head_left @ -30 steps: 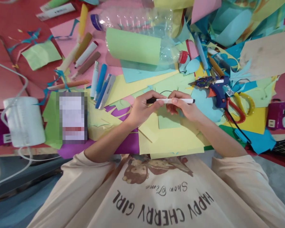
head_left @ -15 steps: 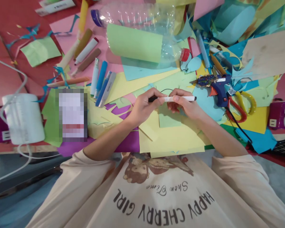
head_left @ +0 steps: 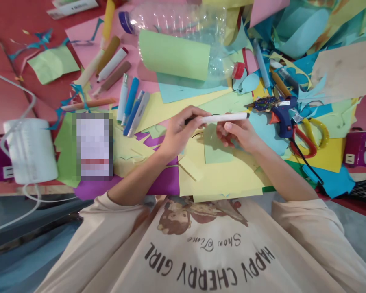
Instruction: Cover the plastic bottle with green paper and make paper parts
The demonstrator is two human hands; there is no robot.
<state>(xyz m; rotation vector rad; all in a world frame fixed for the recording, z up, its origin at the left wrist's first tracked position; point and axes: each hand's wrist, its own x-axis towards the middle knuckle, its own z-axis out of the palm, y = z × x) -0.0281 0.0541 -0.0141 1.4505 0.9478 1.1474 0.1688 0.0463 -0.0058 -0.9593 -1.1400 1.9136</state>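
A white marker (head_left: 224, 118) with black ends lies nearly level in my left hand (head_left: 183, 132), pinched between thumb and fingers over the near part of the table. My right hand (head_left: 236, 132) is just under the marker's right end, its fingers loosely curled and its thumb apart from the barrel. Part of an index finger shows behind the marker. Below both hands lies a light green paper square (head_left: 218, 148) on a yellow sheet (head_left: 219, 179). A thin dark curved line shows beside my left fingers; I cannot tell what it is.
Beyond are a green-wrapped plastic bottle (head_left: 173, 55) and a clear bottle (head_left: 177, 18). Several markers (head_left: 129, 101) lie left. A blue glue gun (head_left: 285, 110) and scissors (head_left: 314, 138) sit right. A white corded box (head_left: 32, 152) and a blurred rectangular object (head_left: 94, 146) are far left.
My right thumb has come off the marker and now sits below it. The marker has risen slightly and tilted up at its right end, staying in my left hand.
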